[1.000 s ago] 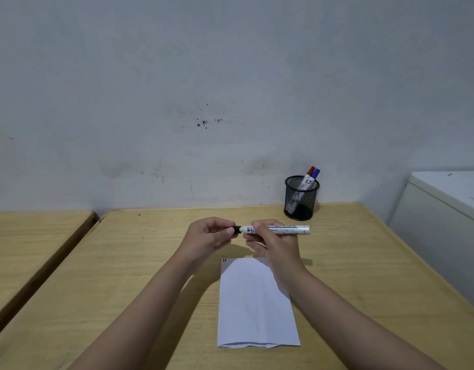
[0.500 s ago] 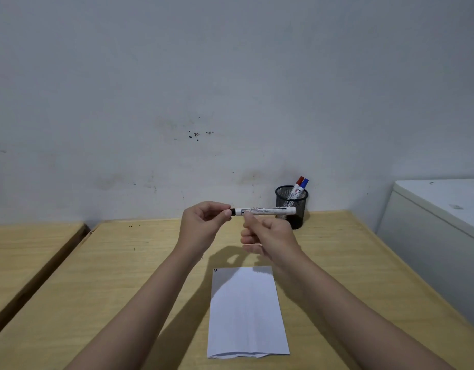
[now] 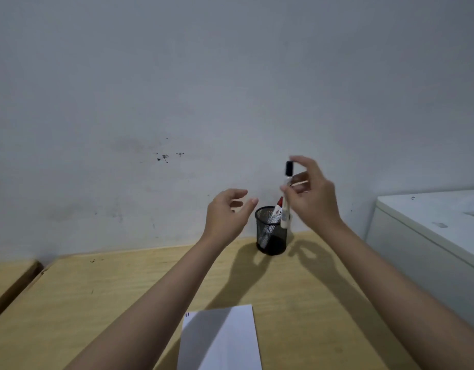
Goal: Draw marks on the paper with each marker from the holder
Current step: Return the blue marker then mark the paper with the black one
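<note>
While a pale grey-white painted wall fills the far half of the view, a light yellow wooden table stretches across the near half, with a white cabinet standing just off its right edge and a second wooden tabletop at the far left, apart from it by a dark gap. A white rectangular sheet of paper lies flat on the near middle of the table, two small dark marks at its far left corner. A black wire-mesh cylindrical holder stands upright at the far edge of the table against the wall, a red-capped white marker leaning inside it. The right hand pinches a white-barrelled marker with a black cap in its fingertips, holding it upright, cap up, directly over the holder's right rim; its lower end looks about level with the rim. The left hand hovers just left of the holder with fingers spread and loosely curled, grasping nothing.
</note>
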Available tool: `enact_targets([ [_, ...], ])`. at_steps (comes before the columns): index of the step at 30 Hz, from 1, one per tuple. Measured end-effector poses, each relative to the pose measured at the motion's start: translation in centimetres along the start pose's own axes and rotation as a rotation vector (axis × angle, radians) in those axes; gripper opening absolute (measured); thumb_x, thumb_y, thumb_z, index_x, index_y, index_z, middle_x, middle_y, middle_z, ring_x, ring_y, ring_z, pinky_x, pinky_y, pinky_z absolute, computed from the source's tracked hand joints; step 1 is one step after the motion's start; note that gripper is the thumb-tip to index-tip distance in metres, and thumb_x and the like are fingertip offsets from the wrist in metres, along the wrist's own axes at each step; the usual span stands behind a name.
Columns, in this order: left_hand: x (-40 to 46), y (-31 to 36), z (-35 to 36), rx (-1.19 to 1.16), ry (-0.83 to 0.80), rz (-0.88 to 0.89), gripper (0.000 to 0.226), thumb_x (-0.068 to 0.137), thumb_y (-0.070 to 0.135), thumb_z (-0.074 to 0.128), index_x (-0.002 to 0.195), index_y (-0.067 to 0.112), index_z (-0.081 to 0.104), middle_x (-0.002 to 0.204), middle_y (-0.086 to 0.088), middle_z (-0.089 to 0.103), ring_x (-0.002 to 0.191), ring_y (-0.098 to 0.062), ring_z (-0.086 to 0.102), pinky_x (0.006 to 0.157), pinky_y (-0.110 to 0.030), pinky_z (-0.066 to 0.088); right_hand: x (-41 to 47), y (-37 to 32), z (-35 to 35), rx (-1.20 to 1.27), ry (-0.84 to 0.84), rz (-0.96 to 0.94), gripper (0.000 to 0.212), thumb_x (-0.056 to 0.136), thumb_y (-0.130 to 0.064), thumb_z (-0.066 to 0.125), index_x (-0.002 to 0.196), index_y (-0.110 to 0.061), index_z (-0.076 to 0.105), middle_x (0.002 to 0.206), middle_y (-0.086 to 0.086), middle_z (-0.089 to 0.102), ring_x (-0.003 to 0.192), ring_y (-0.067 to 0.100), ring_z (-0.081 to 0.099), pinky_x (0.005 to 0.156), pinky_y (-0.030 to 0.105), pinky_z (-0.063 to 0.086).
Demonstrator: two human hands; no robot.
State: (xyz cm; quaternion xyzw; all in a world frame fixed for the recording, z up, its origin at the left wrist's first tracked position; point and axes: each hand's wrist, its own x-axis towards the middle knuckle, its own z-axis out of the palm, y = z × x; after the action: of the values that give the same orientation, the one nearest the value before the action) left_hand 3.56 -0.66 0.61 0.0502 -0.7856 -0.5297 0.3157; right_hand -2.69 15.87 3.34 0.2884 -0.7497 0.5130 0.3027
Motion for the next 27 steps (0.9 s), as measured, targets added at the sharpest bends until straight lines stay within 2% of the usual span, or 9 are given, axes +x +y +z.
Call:
enact_targets([
  [3,1.1,-2.6,2.6,0.189,-0.039,0.011,0.039,0.08,0.035,0.067,0.111,0.014,0.062,0.119,-0.001,0.061,0.101,-0.014,0.058,0.082,-0.026,0.044,2.3,2.2,-0.4,0.031,0.084,0.099,0.043,0.076,-0.006,0.071,0.111,-0.024,0.055,0.073,0.0,0.063,0.051,0.005,0.061,0.059,0.017,0.051],
  [5,1.9,-4.2,4.1,0.285,-0.109,0.027,0.047,0.081,0.036,0.066,0.119,0.01,0.059,0.126,-0.007,0.058,0.116,-0.023,0.054,0.096,-0.034,0.044,3.0,3.8,0.2,0.008,0.083,0.138,0.041,0.075,-0.007,0.073,0.108,-0.022,0.053,0.073,-0.002,0.062,0.05,0.005,0.062,0.056,0.015,0.05],
  [8,3.0,-5.6,5.9,0.453,-0.256,0.023,0.057,0.084,0.043,0.059,0.127,0.006,0.052,0.138,-0.014,0.05,0.131,-0.031,0.04,0.106,-0.039,0.036,3.4,5.9,1.4,-0.063,0.049,0.201,0.041,0.073,-0.01,0.075,0.106,-0.015,0.05,0.073,0.003,0.063,0.06,0.015,0.063,0.056,0.016,0.045],
  [12,3.2,-6.4,7.1,0.482,-0.22,0.041,0.042,0.084,0.043,0.056,0.095,0.004,0.065,0.113,-0.016,0.065,0.115,-0.033,0.053,0.089,-0.039,0.047,2.9,8.5,3.0,-0.171,-0.035,0.267,0.028,0.072,-0.01,0.074,0.091,-0.008,0.054,0.06,0.001,0.056,0.06,0.021,0.056,0.058,0.029,0.043],
  [15,3.2,-6.7,7.2,0.438,-0.17,0.041,0.046,0.081,0.04,0.064,0.105,0.002,0.068,0.112,-0.019,0.068,0.112,-0.032,0.059,0.091,-0.041,0.05,2.3,10.1,3.8,-0.248,-0.057,0.257,0.018,0.074,-0.014,0.073,0.073,-0.005,0.057,0.065,0.008,0.06,0.065,0.025,0.056,0.06,0.032,0.044],
  [18,3.4,-7.1,7.3,0.401,-0.155,0.01,0.057,0.077,0.042,0.068,0.118,0.003,0.062,0.121,-0.014,0.066,0.119,-0.027,0.057,0.097,-0.036,0.047,2.7,10.8,4.4,-0.366,-0.107,0.276,0.015,0.077,-0.019,0.07,0.083,-0.009,0.061,0.09,0.014,0.062,0.082,0.026,0.056,0.066,0.032,0.044],
  [21,3.3,-7.4,7.5,0.387,-0.142,0.007,0.055,0.077,0.043,0.068,0.114,0.004,0.064,0.119,-0.014,0.067,0.119,-0.027,0.057,0.094,-0.039,0.049,3.7,10.7,4.9,-0.52,-0.228,0.288,0.026,0.081,-0.022,0.064,0.106,-0.013,0.066,0.112,0.015,0.053,0.108,0.032,0.05,0.08,0.041,0.048],
  [24,3.2,-7.4,7.5,0.389,-0.125,0.02,0.05,0.075,0.046,0.067,0.102,0.003,0.068,0.105,-0.02,0.071,0.109,-0.032,0.061,0.086,-0.046,0.053,4.4,10.4,5.6,-0.636,-0.336,0.255,0.025,0.082,-0.025,0.061,0.105,-0.019,0.07,0.115,0.014,0.051,0.114,0.034,0.045,0.088,0.042,0.042],
  [27,3.2,-7.4,7.5,0.4,-0.127,0.028,0.049,0.076,0.046,0.067,0.103,0.005,0.068,0.103,-0.02,0.071,0.108,-0.032,0.061,0.085,-0.047,0.053,4.5,10.2,6.0,-0.695,-0.334,0.204,0.023,0.079,-0.037,0.067,0.093,-0.021,0.072,0.109,0.009,0.055,0.11,0.032,0.046,0.087,0.04,0.039],
])
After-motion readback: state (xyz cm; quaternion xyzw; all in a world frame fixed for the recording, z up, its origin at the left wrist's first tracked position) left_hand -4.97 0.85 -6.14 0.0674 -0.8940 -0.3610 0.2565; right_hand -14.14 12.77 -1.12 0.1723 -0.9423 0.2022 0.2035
